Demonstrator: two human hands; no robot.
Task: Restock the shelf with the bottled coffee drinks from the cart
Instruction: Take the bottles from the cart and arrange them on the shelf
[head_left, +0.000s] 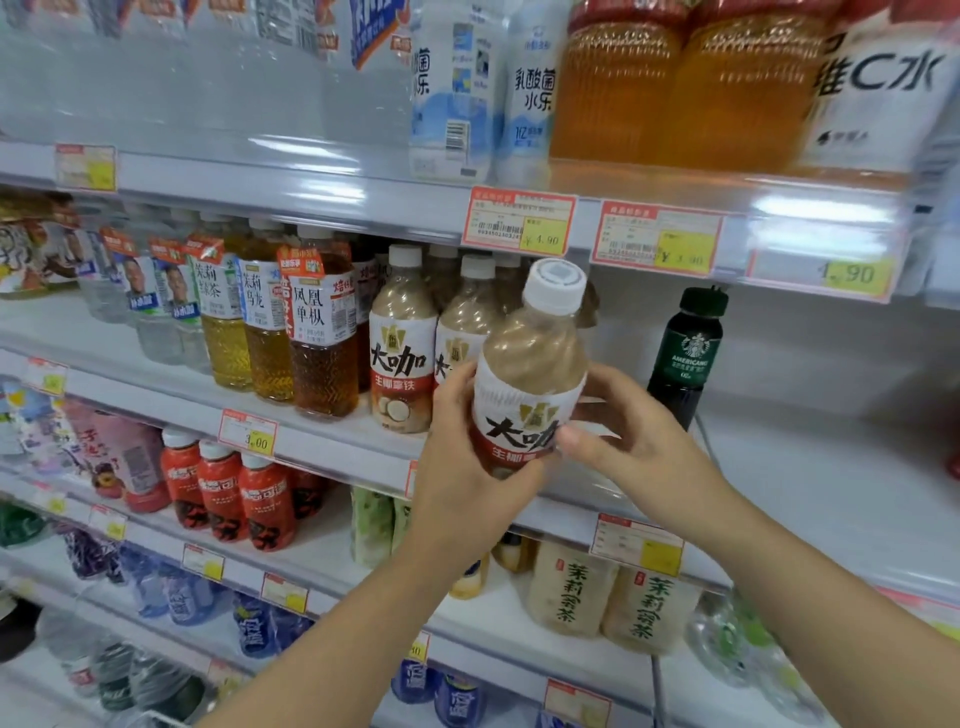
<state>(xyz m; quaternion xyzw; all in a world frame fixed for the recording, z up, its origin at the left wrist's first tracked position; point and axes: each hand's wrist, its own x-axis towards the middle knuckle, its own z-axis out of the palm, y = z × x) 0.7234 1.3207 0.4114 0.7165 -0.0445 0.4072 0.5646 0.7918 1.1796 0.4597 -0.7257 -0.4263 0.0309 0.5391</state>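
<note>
On the white metal shelf (805, 457), clear plastic bottles of amber tea (322, 343) stood just left of a row of beige coffee bottles with white caps (402, 348). The left hand (462, 467) gripped another beige, white-capped coffee bottle (530, 374) low on its left side, fingers curled round it. This bottle leaned slightly in front of the shelf edge, just right of the shelved row. The right hand (623, 441) held its right side, thumb on the label. Farther right, a dark bottle with a green label (685, 353) stood alone.
</note>
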